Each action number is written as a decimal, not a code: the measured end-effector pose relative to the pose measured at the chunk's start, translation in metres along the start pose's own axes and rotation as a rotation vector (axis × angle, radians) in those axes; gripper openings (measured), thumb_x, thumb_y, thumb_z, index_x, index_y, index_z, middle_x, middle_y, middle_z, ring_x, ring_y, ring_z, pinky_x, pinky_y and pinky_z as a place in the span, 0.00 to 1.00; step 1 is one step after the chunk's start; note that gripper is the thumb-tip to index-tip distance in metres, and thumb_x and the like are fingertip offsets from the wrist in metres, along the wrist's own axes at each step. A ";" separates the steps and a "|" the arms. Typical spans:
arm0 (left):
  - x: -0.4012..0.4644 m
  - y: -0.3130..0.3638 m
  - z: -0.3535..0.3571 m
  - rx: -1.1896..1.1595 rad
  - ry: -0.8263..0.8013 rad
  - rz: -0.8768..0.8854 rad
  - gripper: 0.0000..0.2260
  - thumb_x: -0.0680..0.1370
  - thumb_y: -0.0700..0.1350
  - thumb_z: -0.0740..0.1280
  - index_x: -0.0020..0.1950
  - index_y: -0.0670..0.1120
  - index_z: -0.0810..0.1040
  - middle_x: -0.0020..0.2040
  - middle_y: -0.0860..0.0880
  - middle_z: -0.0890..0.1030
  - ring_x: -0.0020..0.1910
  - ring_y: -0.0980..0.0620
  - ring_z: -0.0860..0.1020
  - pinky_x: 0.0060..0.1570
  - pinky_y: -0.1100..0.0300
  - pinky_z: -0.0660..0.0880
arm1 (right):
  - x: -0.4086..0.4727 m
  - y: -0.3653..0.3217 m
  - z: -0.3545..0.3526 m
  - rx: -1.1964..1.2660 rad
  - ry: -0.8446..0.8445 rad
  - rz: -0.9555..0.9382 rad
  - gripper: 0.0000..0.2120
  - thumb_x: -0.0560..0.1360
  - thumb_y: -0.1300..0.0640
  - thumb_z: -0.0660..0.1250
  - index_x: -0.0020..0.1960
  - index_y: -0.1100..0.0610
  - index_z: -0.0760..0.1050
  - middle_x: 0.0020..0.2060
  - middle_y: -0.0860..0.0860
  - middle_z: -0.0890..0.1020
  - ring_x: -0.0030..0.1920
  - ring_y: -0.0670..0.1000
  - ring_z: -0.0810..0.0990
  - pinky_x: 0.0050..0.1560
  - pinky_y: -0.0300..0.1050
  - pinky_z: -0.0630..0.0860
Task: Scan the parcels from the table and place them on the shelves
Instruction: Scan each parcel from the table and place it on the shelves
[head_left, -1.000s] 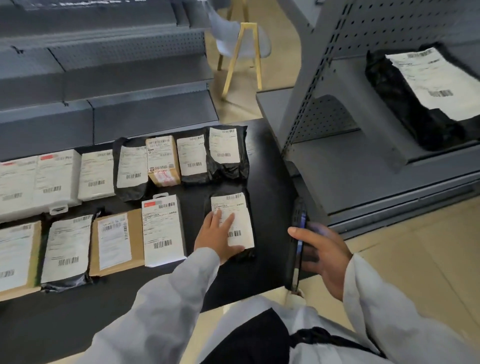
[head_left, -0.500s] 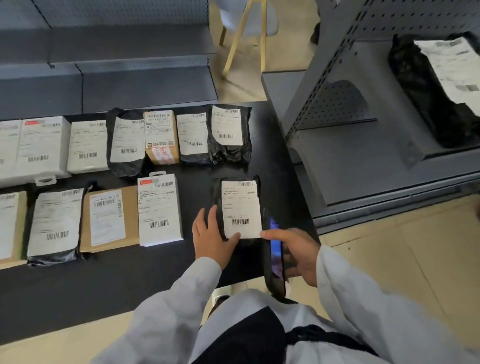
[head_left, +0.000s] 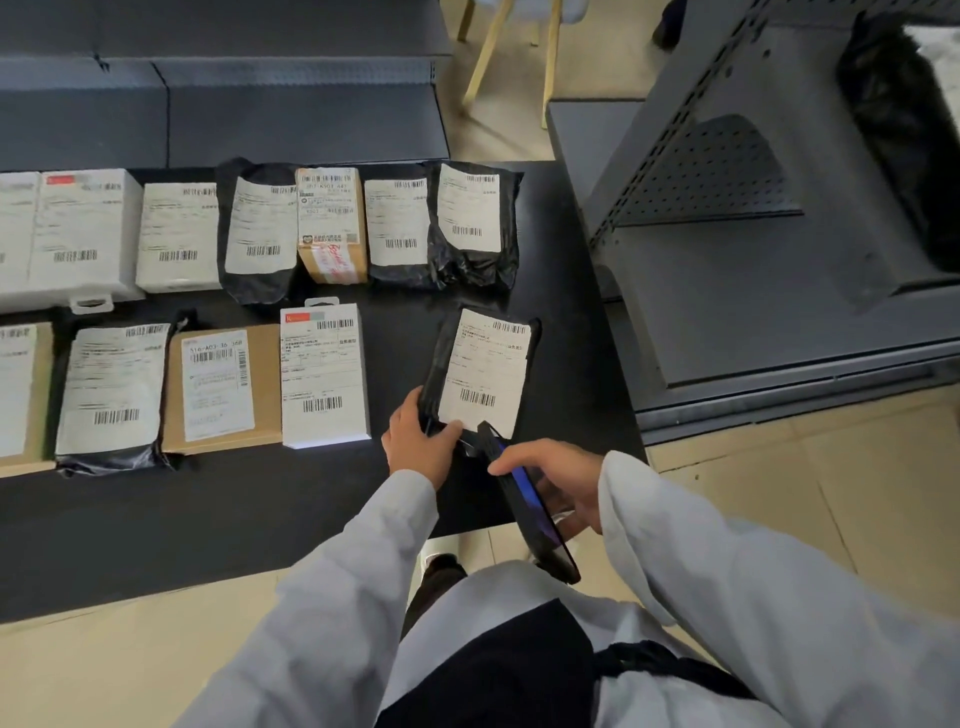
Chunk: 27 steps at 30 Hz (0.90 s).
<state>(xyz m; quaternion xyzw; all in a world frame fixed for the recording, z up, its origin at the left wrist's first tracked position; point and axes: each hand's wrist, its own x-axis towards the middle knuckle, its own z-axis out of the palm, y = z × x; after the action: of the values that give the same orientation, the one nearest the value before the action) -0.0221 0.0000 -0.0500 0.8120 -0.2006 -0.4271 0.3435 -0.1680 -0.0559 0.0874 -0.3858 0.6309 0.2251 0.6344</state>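
A black bag parcel (head_left: 483, 369) with a white barcode label is tilted up off the black table (head_left: 208, 519), its near end raised. My left hand (head_left: 418, 441) grips its lower left corner, thumb on the label's edge. My right hand (head_left: 558, 478) holds a dark phone (head_left: 530, 499) with a lit blue screen just below the parcel's barcode. Two rows of labelled parcels, among them a white box (head_left: 322, 374) and a brown box (head_left: 223, 387), lie to the left.
A grey metal shelf unit (head_left: 753, 291) stands right of the table, with a black bag parcel (head_left: 898, 130) on its upper shelf. More grey shelving (head_left: 260, 104) runs behind the table. Wooden chair legs (head_left: 488, 52) stand on the tiled floor beyond.
My left hand went from lying flat on the parcel to gripping its corner and lifting it. My right hand brought the phone leftward, up to the parcel's label.
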 end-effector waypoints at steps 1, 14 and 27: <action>0.000 0.001 0.001 0.007 -0.005 -0.007 0.30 0.74 0.48 0.72 0.75 0.51 0.65 0.71 0.46 0.70 0.71 0.41 0.65 0.70 0.43 0.65 | 0.001 0.001 0.000 -0.006 0.000 -0.006 0.23 0.73 0.45 0.71 0.62 0.54 0.72 0.49 0.56 0.78 0.51 0.58 0.79 0.63 0.57 0.77; 0.005 0.012 0.006 -0.081 -0.016 -0.060 0.30 0.74 0.46 0.71 0.73 0.56 0.65 0.69 0.49 0.73 0.68 0.43 0.71 0.66 0.40 0.72 | 0.007 0.014 -0.011 0.061 0.019 -0.043 0.15 0.74 0.44 0.70 0.53 0.54 0.74 0.50 0.56 0.79 0.50 0.58 0.81 0.47 0.50 0.79; -0.023 0.015 -0.010 0.099 -0.136 -0.067 0.26 0.78 0.41 0.69 0.74 0.52 0.66 0.68 0.49 0.76 0.67 0.43 0.75 0.66 0.43 0.71 | 0.050 0.032 -0.028 0.659 0.229 -0.241 0.26 0.69 0.54 0.79 0.63 0.55 0.74 0.56 0.61 0.81 0.46 0.60 0.84 0.36 0.47 0.82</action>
<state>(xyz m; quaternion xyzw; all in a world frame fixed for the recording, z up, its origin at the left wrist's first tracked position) -0.0269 0.0080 -0.0215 0.8035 -0.2168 -0.4820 0.2740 -0.2048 -0.0682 0.0345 -0.2549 0.6867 -0.1111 0.6717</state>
